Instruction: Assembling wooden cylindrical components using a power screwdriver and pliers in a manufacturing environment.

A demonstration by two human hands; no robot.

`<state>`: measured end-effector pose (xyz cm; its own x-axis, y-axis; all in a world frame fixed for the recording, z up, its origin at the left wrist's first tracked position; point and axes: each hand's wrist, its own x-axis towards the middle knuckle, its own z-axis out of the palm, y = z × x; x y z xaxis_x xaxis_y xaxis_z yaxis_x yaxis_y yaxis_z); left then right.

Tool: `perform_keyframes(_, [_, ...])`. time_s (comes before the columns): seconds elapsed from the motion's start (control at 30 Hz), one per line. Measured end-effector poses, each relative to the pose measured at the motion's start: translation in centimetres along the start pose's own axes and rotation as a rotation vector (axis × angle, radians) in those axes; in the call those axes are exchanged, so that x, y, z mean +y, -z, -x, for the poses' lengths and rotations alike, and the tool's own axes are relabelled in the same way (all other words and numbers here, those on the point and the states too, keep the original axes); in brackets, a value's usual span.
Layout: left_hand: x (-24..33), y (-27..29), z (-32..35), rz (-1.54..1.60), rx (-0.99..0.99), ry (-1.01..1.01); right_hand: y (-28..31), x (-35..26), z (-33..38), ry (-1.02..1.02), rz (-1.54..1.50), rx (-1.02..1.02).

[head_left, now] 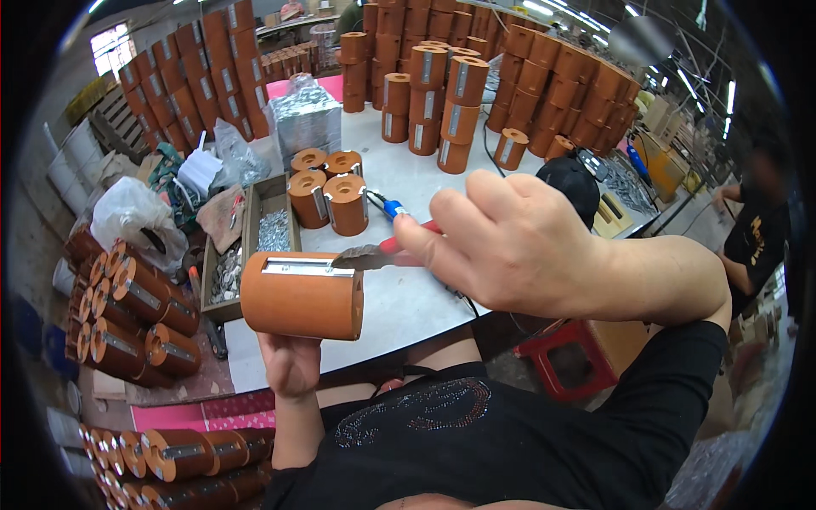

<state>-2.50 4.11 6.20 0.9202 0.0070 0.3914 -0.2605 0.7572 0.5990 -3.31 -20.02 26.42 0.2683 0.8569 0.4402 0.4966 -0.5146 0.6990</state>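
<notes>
My left hand (pixel 291 364) grips an orange-brown cylinder (pixel 299 304) from below and holds it on its side above the table edge. A bright metal strip (pixel 308 266) lies set along the top of this cylinder. With fingers closed, my right hand (pixel 510 246) grips a red-handled tool (pixel 364 257) with a dark metal end, which looks like pliers. Its tip meets the right end of the strip. Just beyond stand several upright cylinders (pixel 347 204) of the same kind, with round holes in their tops and metal strips on their sides.
A wooden tray (pixel 255 200) of small metal parts sits left of the cylinder. Stacked cylinders rise at the back (pixel 459 110) and lower left (pixel 127 319). A blue-ended corded tool (pixel 393 208) lies on the white table (pixel 387 297). A red stool (pixel 565 361) and another person (pixel 756 229) are at right.
</notes>
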Motion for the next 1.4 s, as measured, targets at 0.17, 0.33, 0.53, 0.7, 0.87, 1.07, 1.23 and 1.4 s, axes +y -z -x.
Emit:
perform_keyframes(0.17, [0.3, 1.0, -0.7, 0.175, -0.070, 0.116, 0.5, -0.6, -0.2, 0.013, -0.047, -0.012])
perform_keyframes(0.33, [-0.1, 1.4, -1.4, 0.782, -0.138, 0.592, 1.2, -0.9, -0.6, 0.076, -0.066, 0.023])
perform_keyframes(0.53, [-0.8, -3.0, -0.1, 0.237, 0.084, 0.540, 1.4, -0.9, -0.6, 0.068, -0.068, -0.013])
perform_keyframes(0.7, [-1.0, -2.2, 0.0, 0.393, -0.088, 0.305, 1.2, -0.4, -0.5, 0.041, -0.080, -0.029])
perform_keyframes(0.87, [-1.0, -2.1, 0.1, -0.116, -0.182, 0.117, 1.1, -0.4, -0.3, 0.019, -0.085, -0.027])
perform_keyframes(1.07, [-1.6, -0.9, 0.3, -0.199, -0.152, -0.061, 1.2, -0.1, -0.7, 0.054, -0.096, 0.004])
perform_keyframes(1.23, [-1.9, 0.2, -0.3, 0.797, -0.280, 0.425, 1.7, -0.5, -1.3, 0.093, -0.059, -0.021])
perform_keyframes(1.4, [0.3, -2.1, -0.5, 0.933, -0.201, 0.615, 1.1, 0.1, -0.6, 0.108, 0.005, -0.079])
